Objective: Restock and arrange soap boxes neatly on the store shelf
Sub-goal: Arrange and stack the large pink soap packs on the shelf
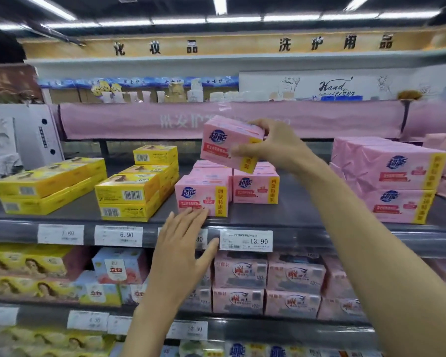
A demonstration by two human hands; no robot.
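Note:
My right hand grips a pink soap pack, tilted, in the air above two short rows of the same pink packs on the grey shelf. The front left pink pack stands at the shelf edge, and the fingertips of my left hand touch its lower front with the fingers straight. The right row's front pack sits a little further back. A larger stack of pink packs stands at the right of the same shelf.
Yellow soap boxes are stacked left of the pink rows, with more yellow boxes further left. Price tags line the shelf rail. Lower shelves hold pink, blue and yellow soap packs.

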